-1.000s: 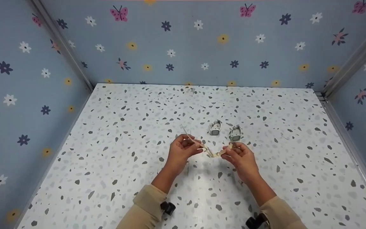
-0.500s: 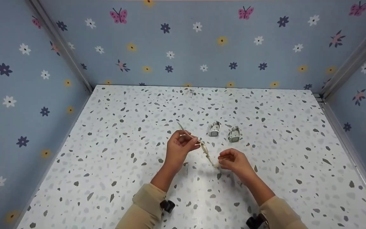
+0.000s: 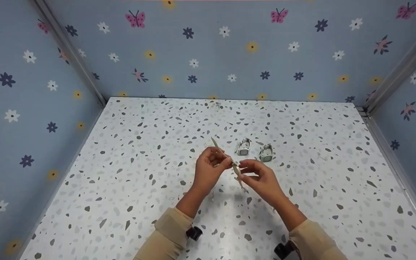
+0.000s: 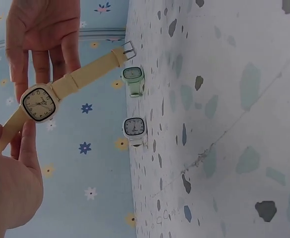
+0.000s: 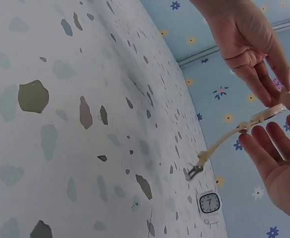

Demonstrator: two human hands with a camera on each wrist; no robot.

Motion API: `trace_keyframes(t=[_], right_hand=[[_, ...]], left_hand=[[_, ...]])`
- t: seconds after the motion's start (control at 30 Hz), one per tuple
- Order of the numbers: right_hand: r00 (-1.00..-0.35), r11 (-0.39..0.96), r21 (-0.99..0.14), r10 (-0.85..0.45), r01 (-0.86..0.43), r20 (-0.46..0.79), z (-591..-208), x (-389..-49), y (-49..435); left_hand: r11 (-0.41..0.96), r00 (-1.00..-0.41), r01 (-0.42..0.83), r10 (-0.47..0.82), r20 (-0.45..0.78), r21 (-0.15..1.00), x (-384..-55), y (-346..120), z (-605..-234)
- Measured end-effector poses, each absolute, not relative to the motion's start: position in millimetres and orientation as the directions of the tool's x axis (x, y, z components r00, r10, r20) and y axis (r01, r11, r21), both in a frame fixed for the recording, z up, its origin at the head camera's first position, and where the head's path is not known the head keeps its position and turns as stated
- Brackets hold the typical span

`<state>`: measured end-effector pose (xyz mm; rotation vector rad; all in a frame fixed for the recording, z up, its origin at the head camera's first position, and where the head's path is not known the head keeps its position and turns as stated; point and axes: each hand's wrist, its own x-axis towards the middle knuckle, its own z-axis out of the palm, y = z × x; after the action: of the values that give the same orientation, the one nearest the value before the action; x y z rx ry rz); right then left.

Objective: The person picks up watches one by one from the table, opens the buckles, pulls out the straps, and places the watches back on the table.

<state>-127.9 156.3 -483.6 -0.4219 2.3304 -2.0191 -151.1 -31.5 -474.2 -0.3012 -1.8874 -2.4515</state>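
Observation:
A cream wristwatch (image 3: pixel 237 169) with a rounded-square dial is held above the table between the two hands. My left hand (image 3: pixel 209 169) pinches one strap, whose free end sticks out past the fingers. My right hand (image 3: pixel 264 178) holds the watch case (image 4: pixel 38 103) between thumb and fingers. The other strap (image 5: pixel 219 141), with a metal buckle (image 4: pixel 129 50), hangs free below the case. In the left wrist view the dial faces the camera; in the right wrist view the case is seen edge-on.
Beyond the hands, a white wristwatch (image 3: pixel 244 147) and a pale green wristwatch (image 3: pixel 266 153) stand side by side on the speckled table (image 3: pixel 139 144). Blue floral panels (image 3: pixel 208 47) border the table at the back and both sides.
My right hand first held the buckle-side strap, then let it go and moved left and up to the case. The strap now dangles. My left hand keeps its pinch, shifted slightly right.

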Motion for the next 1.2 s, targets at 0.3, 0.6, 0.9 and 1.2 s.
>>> trace_keyframes(t=[0.3, 0.6, 0.9, 1.2], right_hand=[[-0.971, 0.156, -0.972, -0.186, -0.177, 0.147, -459, -115, 145], [-0.982, 0.068, -0.994, -0.172, -0.09, 0.077, -487, -129, 150], [-0.985, -0.074, -0.996, -0.158, -0.056, 0.067, -493, -133, 153], [-0.986, -0.142, -0.99, -0.169, 0.015, 0.009, -492, -134, 151]], left_hand=[[-0.21, -0.985, 0.118, 0.099, 0.141, 0.971, -151, -28, -474], [-0.062, -0.985, 0.117, 0.119, 0.124, 0.991, -156, -29, -471], [-0.076, -0.976, 0.041, 0.211, 0.056, 0.996, -157, -32, -475], [-0.236, -0.97, -0.018, 0.241, 0.04, 0.972, -157, -35, -478]])
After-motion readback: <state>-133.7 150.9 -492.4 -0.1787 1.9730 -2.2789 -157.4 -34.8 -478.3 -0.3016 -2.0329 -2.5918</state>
